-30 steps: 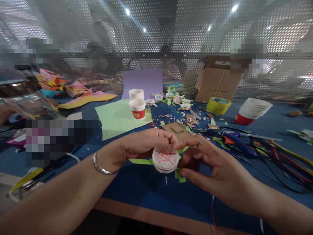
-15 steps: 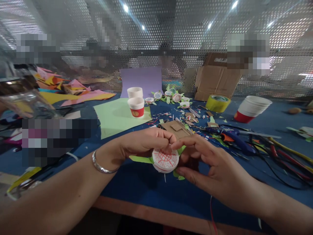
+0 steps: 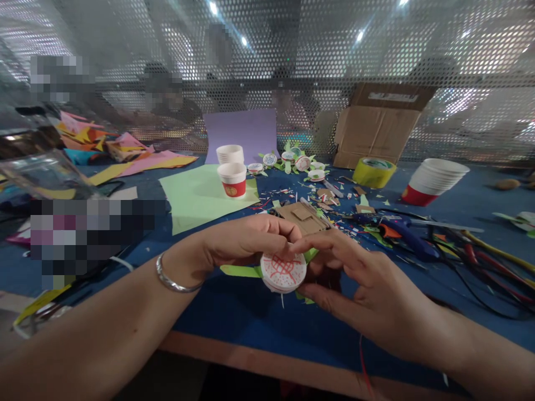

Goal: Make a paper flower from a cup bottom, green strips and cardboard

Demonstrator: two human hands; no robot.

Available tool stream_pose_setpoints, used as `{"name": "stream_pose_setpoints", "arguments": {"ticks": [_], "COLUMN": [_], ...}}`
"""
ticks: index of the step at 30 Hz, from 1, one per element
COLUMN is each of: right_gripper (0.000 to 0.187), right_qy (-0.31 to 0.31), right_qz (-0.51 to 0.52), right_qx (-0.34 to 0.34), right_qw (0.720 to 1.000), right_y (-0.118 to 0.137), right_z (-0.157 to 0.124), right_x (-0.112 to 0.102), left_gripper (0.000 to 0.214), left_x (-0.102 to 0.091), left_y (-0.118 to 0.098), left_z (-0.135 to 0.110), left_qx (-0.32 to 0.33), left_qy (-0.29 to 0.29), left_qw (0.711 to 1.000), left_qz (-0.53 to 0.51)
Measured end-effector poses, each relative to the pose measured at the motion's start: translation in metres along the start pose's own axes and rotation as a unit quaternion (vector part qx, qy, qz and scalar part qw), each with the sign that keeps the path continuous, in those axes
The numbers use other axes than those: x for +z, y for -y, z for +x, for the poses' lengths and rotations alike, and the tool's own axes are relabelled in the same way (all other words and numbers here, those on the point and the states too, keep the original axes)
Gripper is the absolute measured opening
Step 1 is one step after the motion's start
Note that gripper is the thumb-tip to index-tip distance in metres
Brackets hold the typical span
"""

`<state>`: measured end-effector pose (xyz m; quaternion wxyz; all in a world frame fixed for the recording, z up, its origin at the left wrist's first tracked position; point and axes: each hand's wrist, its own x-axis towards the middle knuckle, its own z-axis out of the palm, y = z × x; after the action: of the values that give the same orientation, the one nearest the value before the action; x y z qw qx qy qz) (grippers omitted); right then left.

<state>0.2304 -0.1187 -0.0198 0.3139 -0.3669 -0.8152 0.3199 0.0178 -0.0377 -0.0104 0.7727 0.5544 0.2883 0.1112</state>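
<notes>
Both hands pinch the cup craft (image 3: 283,272), left hand (image 3: 244,240) above, right hand (image 3: 359,281) beside. Cardboard (image 3: 304,217) lies just beyond them on the tabletop (image 3: 234,312).

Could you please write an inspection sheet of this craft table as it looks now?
Surface: blue table, wooden front edge.
Job's things: cup-bottom piece, red grid drawn, green paper strips attached.
Clutter: paper scraps, green sheet, paper cups, cup stack, yellow tape roll.
Hands: left hand and right hand pinch the piece together.
Cables: coloured wires at right.
Surroundings: perforated screen, cardboard box.
</notes>
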Motion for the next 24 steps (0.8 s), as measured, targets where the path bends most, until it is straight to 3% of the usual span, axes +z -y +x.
{"name": "stream_pose_setpoints", "arguments": {"ticks": [6,12,14,18,24], "right_gripper": [0.047,0.033,0.027,0.012,0.021], "right_qy": [-0.021,-0.146,-0.154,-0.042,0.069], "right_qz": [-0.024,-0.069,-0.097,-0.19,-0.311], "right_qx": [-0.007,0.018,0.034,0.042,0.056], "right_qw": [0.999,0.987,0.983,0.98,0.946], "right_y": [-0.002,-0.005,-0.009,-0.023,-0.032], "right_z": [-0.004,-0.003,0.001,0.008,0.014], "right_x": [-0.002,-0.01,-0.012,-0.012,-0.006], "left_gripper": [0.019,0.024,0.027,0.029,0.028], "left_x": [-0.005,-0.016,-0.016,-0.015,-0.013], "left_y": [-0.002,-0.012,-0.015,-0.015,-0.012], "left_z": [-0.001,-0.007,-0.009,-0.008,-0.003], "left_qx": [0.026,0.07,0.082,0.116,0.128], "left_qy": [-0.006,-0.074,-0.099,-0.132,-0.156], "left_qw": [1.0,0.994,0.99,0.981,0.976], "left_qz": [-0.009,-0.049,-0.062,-0.086,-0.087]}}
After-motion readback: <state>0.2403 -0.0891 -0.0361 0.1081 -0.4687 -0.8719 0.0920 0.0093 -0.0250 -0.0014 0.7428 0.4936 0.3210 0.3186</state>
